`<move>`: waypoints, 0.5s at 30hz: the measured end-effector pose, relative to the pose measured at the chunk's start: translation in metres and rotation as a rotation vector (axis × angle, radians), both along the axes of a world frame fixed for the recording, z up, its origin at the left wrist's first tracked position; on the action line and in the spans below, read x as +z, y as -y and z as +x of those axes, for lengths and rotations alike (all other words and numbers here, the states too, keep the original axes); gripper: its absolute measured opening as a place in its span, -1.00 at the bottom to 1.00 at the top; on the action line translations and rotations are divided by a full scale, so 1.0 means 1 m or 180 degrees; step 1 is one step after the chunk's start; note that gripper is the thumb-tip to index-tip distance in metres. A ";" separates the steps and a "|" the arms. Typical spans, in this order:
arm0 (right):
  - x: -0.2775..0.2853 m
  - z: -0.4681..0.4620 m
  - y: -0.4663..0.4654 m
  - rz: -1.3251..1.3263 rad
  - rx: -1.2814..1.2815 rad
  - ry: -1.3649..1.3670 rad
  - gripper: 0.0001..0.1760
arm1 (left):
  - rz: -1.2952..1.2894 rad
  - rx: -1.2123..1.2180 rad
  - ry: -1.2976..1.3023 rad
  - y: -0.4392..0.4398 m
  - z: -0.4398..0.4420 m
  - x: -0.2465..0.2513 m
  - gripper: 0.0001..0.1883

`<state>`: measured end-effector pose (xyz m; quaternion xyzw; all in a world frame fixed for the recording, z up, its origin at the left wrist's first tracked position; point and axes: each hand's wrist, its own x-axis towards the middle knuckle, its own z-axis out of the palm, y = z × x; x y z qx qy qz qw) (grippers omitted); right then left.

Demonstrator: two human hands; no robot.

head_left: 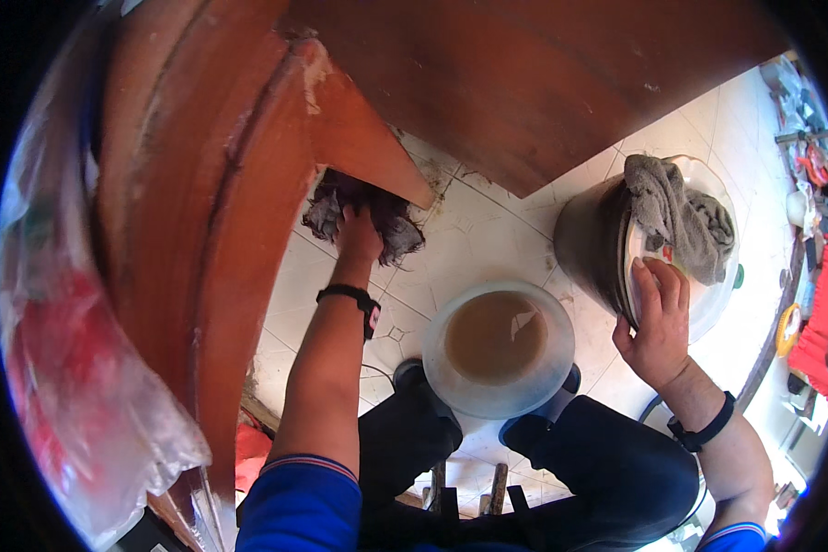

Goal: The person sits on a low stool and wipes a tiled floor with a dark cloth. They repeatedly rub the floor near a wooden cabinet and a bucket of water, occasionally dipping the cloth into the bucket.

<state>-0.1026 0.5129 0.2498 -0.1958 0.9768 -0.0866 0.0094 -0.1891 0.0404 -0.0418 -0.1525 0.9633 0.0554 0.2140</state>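
My left hand [360,238] presses a dark grey, frayed cloth [403,234] on the floor, under the low edge of a reddish-brown wooden panel [359,138]; its fingertips are partly lost in the cloth's folds. At the right, my right hand [662,317] grips the rim of a white tray or plate [636,276] lying on a dark cylindrical container [590,234], thumb below and fingers on top. A grey-brown towel [673,207] is draped over that tray. Between my feet stands a translucent basin [441,348] with murky brown water [493,338].
A large brown wooden board [510,83] hangs over the tiled floor [483,255] ahead. Wooden furniture [241,262] rises at the left beside a clear plastic bag [110,414] with red in it. Assorted items and red fabric [817,331] lie along the far right.
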 end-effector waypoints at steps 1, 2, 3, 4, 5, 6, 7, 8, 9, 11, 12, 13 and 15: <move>0.000 0.000 0.000 0.0004 0.0027 -0.0042 -0.01 | 0.0016 0.0057 0.0047 0.000 0.008 0.004 -0.26; 0.000 -0.001 0.001 0.0008 0.0042 -0.0062 -0.01 | 0.0064 0.0084 -0.0047 -0.001 0.021 0.007 -0.26; 0.000 0.000 0.001 0.0010 0.0041 -0.0057 -0.01 | 0.0087 0.0150 -0.0072 0.000 0.035 0.010 -0.27; 0.001 0.000 0.001 0.0006 0.0064 -0.0073 -0.01 | 0.0084 0.0262 0.0078 0.001 0.048 0.012 -0.28; 0.001 0.000 0.001 0.0003 0.0060 -0.0075 -0.01 | 0.0092 0.0282 0.0096 0.005 0.062 0.014 -0.29; 0.001 0.000 0.001 -0.0002 0.0061 -0.0063 -0.01 | 0.0091 0.0345 0.0147 0.011 0.076 0.015 -0.29; 0.001 0.000 0.000 -0.0029 0.0065 -0.0066 0.00 | 0.0112 0.0414 0.0317 0.017 0.087 0.015 -0.29; 0.001 0.000 0.000 -0.0048 0.0070 -0.0063 0.00 | 0.0100 0.0472 0.0092 0.024 0.096 0.014 -0.28; 0.001 0.000 0.000 -0.0049 0.0049 -0.0056 0.00 | 0.0127 0.0529 -0.0012 0.031 0.102 0.010 -0.28; 0.000 0.001 -0.001 -0.0030 0.0041 -0.0060 0.00 | 0.0186 0.0607 -0.0076 0.041 0.107 -0.002 -0.27; 0.000 0.001 -0.001 -0.0047 0.0032 -0.0047 0.00 | 0.0201 0.0636 -0.0051 0.047 0.103 -0.009 -0.26; 0.000 0.001 -0.001 -0.0044 0.0036 -0.0016 0.00 | 0.0217 0.0680 -0.0053 0.055 0.094 -0.016 -0.25; 0.000 0.001 -0.001 0.0011 0.0016 0.0015 0.01 | 0.0081 0.0626 -0.0153 0.068 0.069 -0.033 -0.20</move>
